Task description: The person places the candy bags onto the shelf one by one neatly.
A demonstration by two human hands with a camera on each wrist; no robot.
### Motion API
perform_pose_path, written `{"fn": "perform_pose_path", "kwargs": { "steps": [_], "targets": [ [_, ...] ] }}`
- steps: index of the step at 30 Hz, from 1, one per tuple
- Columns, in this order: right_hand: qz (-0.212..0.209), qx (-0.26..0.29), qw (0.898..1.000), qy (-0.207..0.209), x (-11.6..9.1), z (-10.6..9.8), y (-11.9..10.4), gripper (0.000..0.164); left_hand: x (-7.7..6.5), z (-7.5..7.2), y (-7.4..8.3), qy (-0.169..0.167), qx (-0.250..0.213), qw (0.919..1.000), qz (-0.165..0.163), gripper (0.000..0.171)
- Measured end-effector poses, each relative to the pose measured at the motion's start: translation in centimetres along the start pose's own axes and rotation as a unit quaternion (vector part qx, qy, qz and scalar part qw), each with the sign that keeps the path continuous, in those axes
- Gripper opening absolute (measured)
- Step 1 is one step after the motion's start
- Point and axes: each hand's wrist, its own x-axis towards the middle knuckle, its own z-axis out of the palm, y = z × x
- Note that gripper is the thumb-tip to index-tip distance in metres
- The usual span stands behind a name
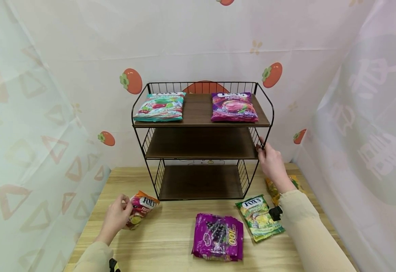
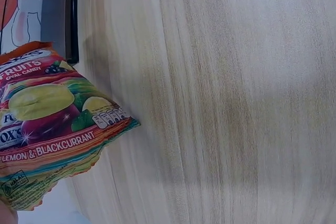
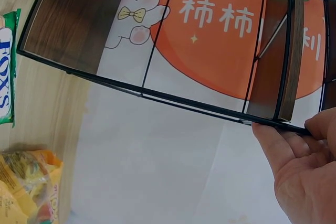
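Two hands busy in the head view. Left hand (image 1: 116,216): narrow, thumb and fingers pinching the left edge of a Fox's fruits bag (image 1: 141,210), tilted over the table (image 1: 157,247), just by the front left corner of the wire rack (image 1: 201,142). Right hand (image 1: 271,160): wrapped on the rack's right side frame, about level with the middle shelf. Mint bag (image 1: 162,107) at left on the top shelf, berries bag (image 1: 235,107) at right. On the table: purple bag (image 1: 217,238), green bag (image 1: 260,219), yellow bag (image 1: 273,193) partly behind the right arm.

Left wrist view: same fruits bag at the left edge, printed face toward the camera, one corner jutting out. Just a bit of a digit at lower left; cannot tell the full grip from here. Looks light and soft, probably with hard sweets sliding inside; glossy film, so likely slippery. Best taken by an end seal or a pinched edge.

Right wrist view: thumb and fingers around the dark bar of the rack, near a shelf end. Looks stiff, heavier than a bag, maybe light enough to skid. Best held at the thick frame, not the thin wires.
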Motion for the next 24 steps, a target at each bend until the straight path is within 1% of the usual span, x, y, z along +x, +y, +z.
{"fn": "perform_pose_path", "kwargs": {
  "steps": [4,7,9,11,24],
  "targets": [
    [0.002,0.001,1.000,-0.001,-0.03,-0.02,-0.07,0.046,0.03,-0.10,-0.11,-0.013,-0.028,0.9989,-0.035,0.007],
    [0.000,0.001,1.000,0.001,-0.04,0.00,0.00,0.046,0.03,-0.17,-0.15,-0.019,-0.056,0.9959,-0.068,0.010],
    [0.000,0.001,1.000,0.001,-0.03,0.01,0.02,0.046,-0.01,-0.22,-0.19,-0.018,-0.067,0.9942,-0.082,0.012],
    [0.000,0.001,1.000,0.002,-0.01,0.02,0.05,0.046,-0.03,-0.24,-0.22,-0.016,-0.070,0.9935,-0.089,0.012],
    [0.004,-0.001,1.000,0.001,0.06,0.07,0.06,0.046,-0.21,-0.23,-0.18,-0.023,-0.072,0.9924,-0.098,0.014]
  ]
}}
